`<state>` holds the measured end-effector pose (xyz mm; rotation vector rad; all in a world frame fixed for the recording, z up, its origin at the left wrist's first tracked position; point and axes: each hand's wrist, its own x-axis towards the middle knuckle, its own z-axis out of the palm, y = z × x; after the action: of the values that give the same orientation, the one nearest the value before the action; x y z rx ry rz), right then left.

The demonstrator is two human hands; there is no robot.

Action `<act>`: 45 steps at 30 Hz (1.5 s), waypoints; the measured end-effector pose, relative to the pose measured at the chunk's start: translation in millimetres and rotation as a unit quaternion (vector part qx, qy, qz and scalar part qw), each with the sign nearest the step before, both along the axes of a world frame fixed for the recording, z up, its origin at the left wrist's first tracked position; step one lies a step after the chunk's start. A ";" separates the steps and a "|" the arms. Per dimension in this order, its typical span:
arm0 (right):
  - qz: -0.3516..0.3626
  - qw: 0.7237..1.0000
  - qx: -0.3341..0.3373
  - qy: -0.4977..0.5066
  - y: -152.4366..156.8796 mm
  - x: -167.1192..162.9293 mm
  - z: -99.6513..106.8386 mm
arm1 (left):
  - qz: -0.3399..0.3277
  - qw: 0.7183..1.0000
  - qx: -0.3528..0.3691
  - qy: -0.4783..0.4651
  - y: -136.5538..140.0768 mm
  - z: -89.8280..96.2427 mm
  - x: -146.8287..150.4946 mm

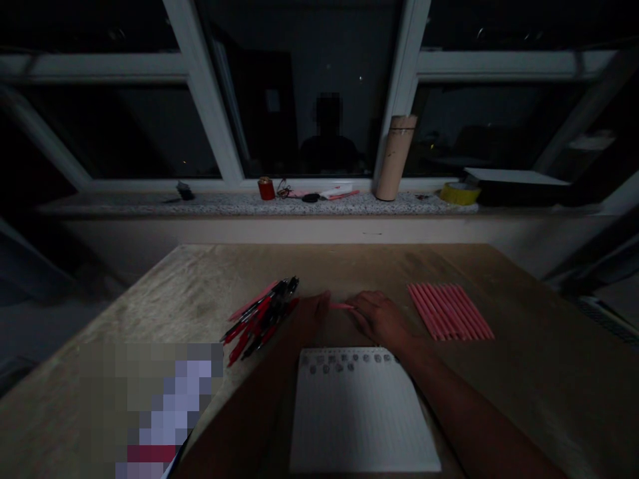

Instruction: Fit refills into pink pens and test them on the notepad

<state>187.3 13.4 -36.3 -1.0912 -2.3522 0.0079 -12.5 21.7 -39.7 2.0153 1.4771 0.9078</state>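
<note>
A slim pink pencil (341, 306) spans the gap between my two hands, just beyond the notepad. My left hand (313, 311) is closed at its left end, the fingertips partly hidden in the dim light. At the other end, the fingers of my right hand (378, 314) are bent round it. Below my wrists lies a lined spiral notepad (362, 419), with rows of small dark scribbled circles along its top. Beside my left hand is a loose pile of red and black pens (262, 322), with pink pencils among them. Pink pencils (449, 311) lie side by side to the right.
Behind the table (524, 372), the speckled windowsill (219, 205) holds a tall tan cylinder (396, 159), yellow tape roll (459, 193), small red container (266, 189) and dark box (519, 189). A blurred-out patch (170, 406) covers the table's left front.
</note>
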 end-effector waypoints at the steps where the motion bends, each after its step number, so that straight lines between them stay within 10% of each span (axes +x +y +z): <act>1: 0.000 1.000 -0.001 0.001 0.3 0.7 -0.2 | 0.011 1.000 0.002 0.004 1.2 -1.4 -0.3; 17: 0.002 1.000 -0.017 0.010 -1.8 3.0 4.0 | 0.052 0.992 -0.026 -0.115 4.7 1.0 -0.1; 30: 0.031 0.964 -0.013 0.263 -6.3 -15.7 -1.5 | -0.064 0.972 0.042 -0.221 -11.0 51.0 15.6; 45: 0.037 0.968 -0.029 0.246 -11.9 -20.2 -0.1 | -0.058 0.941 0.047 -0.331 -15.3 77.9 12.9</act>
<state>167.2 1.6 -36.4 -0.9016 -1.9497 0.3378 0.5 6.4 38.2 1.5904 0.9416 1.4429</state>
